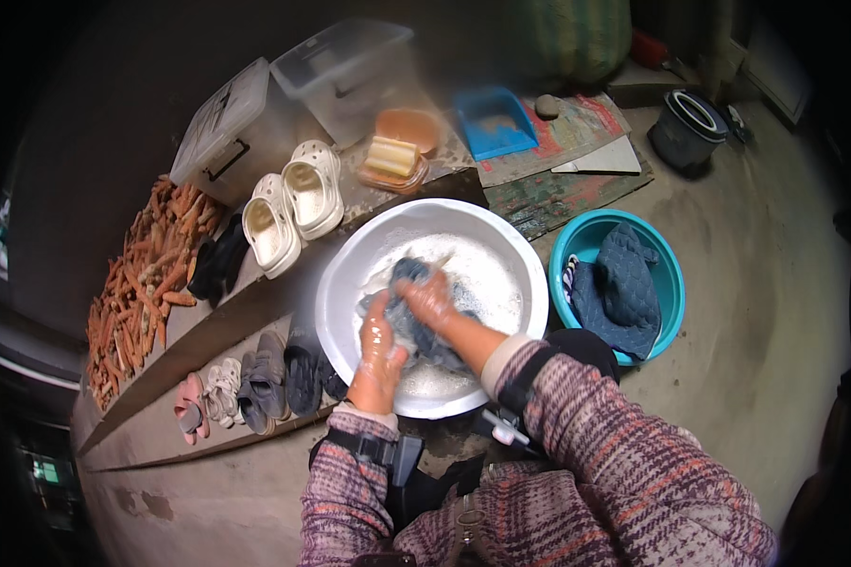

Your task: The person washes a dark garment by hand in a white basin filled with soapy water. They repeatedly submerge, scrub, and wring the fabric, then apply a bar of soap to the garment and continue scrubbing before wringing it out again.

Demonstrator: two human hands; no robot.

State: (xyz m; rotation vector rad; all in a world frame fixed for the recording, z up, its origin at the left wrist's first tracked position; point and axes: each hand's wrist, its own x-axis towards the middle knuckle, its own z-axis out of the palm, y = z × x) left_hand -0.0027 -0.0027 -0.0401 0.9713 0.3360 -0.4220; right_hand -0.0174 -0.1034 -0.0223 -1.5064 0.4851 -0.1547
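Observation:
A white plastic basin (337, 283) holds sudsy water (493, 262) and a wet grey-blue cloth (425, 340). My right hand (427, 296) grips a bunched part of the cloth above the foam. On the basin's left side, my left hand (377, 346) is wet and soapy, turned edge-on. Its fingers lie against the cloth and its thumb points towards the middle; whether it holds a fold is hidden. Right of the basin, a turquoise tub (559, 273) contains a dark blue patterned cloth (624, 298) and a striped piece (569, 276).
Yellow soap bars (391, 156) sit in an orange box (415, 129) on the ledge behind. Cream clogs (273, 227), corn cobs (138, 276) and clear storage bins (220, 135) line the ledge at left. Several shoes (262, 383) stand on the lower step. A blue dustpan (496, 127) and black bucket (686, 135) are farther back.

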